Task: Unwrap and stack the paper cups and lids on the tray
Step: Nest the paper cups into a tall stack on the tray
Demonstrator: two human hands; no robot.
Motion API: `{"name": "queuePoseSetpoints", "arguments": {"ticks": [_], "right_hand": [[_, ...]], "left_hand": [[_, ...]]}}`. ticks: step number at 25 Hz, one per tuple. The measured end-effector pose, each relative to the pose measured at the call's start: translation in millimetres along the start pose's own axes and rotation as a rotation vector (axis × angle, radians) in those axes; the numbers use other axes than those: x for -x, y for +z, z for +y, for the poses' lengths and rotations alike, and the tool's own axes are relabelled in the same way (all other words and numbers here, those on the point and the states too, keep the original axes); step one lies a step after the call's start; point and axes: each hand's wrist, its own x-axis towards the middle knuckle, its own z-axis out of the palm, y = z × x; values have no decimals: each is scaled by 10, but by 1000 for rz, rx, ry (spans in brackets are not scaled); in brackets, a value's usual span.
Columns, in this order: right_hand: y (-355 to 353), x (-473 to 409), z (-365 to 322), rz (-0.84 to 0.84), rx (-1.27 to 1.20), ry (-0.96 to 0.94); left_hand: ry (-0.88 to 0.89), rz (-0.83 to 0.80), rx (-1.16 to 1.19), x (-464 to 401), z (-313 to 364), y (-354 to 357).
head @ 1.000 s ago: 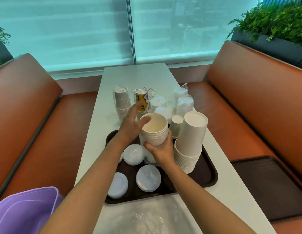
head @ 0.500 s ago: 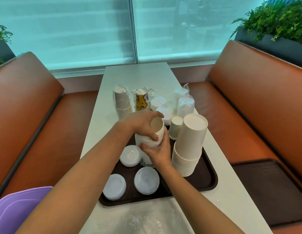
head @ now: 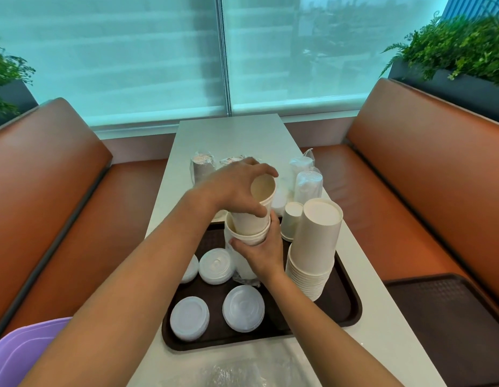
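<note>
A dark brown tray (head: 350,308) lies on the white table. My left hand (head: 231,188) grips the rim of a white paper cup (head: 260,202) that is lifted partway out of a short stack of cups (head: 249,237). My right hand (head: 260,254) holds that stack from below, above the tray's far side. A tall upside-down stack of larger white cups (head: 315,247) stands at the tray's right, with a small cup (head: 291,220) behind it. Several piles of white lids (head: 242,307) (head: 216,265) (head: 189,317) rest on the tray's left half.
Wrapped packs of cups (head: 202,167) and lids (head: 308,185) stand on the table behind the tray. Crumpled clear plastic (head: 242,371) lies at the near table edge. A purple bin (head: 22,350) sits bottom left, and a second dark tray (head: 449,322) lies on the right bench.
My left hand moved onto the top cup, closed on its rim and raised it out of the stack. My right hand stayed under the stack.
</note>
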Motion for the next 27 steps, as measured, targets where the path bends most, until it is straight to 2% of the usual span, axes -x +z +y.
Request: {"name": "queuePoseSetpoints", "arguments": {"ticks": [11,14,19,22,24,27], "right_hand": [[1,11,24,-38,-42,21],[15,26,34,-25,-44,43],[21,114,-11,-15,25,25],[-10,367,-25,1,70,-14],[-74,643,-35,26,83,-119],[-352,913,-84,100,154,-503]], "left_hand": [[-142,323,327,431,-338,-30],[-168,295,343,456,-366,29],[-207,149,254,401,-356,-56],[-190,160,227,419,-318,-184],[-178,240,222,490,-258,-275],[-158,401,378,626,-171,-352]]}}
